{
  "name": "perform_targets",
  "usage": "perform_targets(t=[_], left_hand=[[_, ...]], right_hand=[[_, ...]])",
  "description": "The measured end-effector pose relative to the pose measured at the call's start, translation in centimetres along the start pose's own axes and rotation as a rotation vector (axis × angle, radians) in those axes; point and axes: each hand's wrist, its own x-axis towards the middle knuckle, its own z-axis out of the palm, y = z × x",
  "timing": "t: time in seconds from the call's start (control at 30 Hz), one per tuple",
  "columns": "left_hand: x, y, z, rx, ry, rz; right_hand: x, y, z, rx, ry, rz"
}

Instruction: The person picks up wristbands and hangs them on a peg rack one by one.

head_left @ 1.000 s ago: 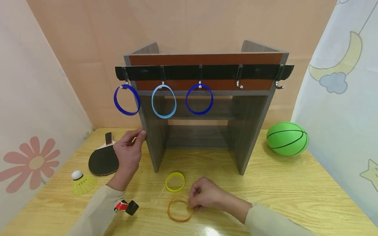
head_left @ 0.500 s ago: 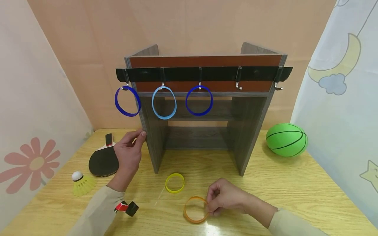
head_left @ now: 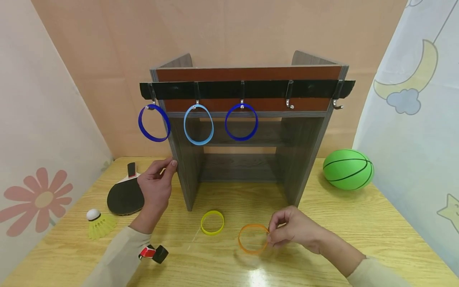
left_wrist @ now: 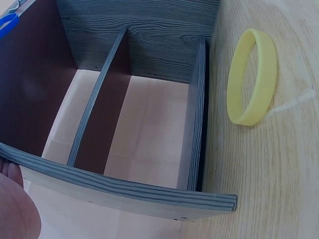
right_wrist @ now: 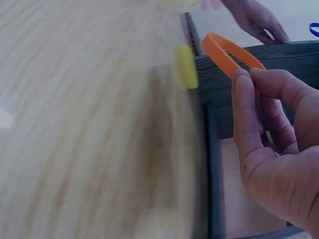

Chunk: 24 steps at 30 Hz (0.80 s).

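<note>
Between right thumb and fingers my right hand (head_left: 292,229) pinches an orange silicone wristband (head_left: 253,238) by its right side, raised above the table in front of the shelf. The band shows close up in the right wrist view, with the thumb and index finger on it. My left hand (head_left: 157,181) holds the front edge of the grey wooden shelf's (head_left: 181,159) left side panel with thumb and fingertips. On the table between the hands lies a yellow wristband (head_left: 212,223). Two dark blue wristbands and a light blue wristband (head_left: 199,124) hang from the three left hooks.
A black hook rail (head_left: 265,89) spans the shelf's front; its two right hooks (head_left: 290,104) hold nothing. Left of my left arm lie a table tennis bat (head_left: 125,196) and a yellow shuttlecock (head_left: 100,224). A green ball (head_left: 348,169) rests at the right.
My right hand has carried the orange wristband rightward along the table, then up off it toward the shelf. My left hand stays at the side panel.
</note>
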Motion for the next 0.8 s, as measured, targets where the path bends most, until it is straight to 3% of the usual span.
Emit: perform_targets(t=[0.4, 0.67, 0.8], left_hand=[[0.0, -0.2, -0.1, -0.015, 0.0, -0.001], [0.0, -0.1, -0.1, -0.017, 0.0, -0.008], [-0.1, -0.1, -0.1, -0.02, -0.001, -0.007]], right_hand=[[-0.8, -3.1, -1.6, 0.074, 0.021, -0.17], [-1.3, -5.3, -2.5, 0.22, -0.035, -0.367], [-1.5, -6.7, -2.8, 0.301, -0.023, -0.466]])
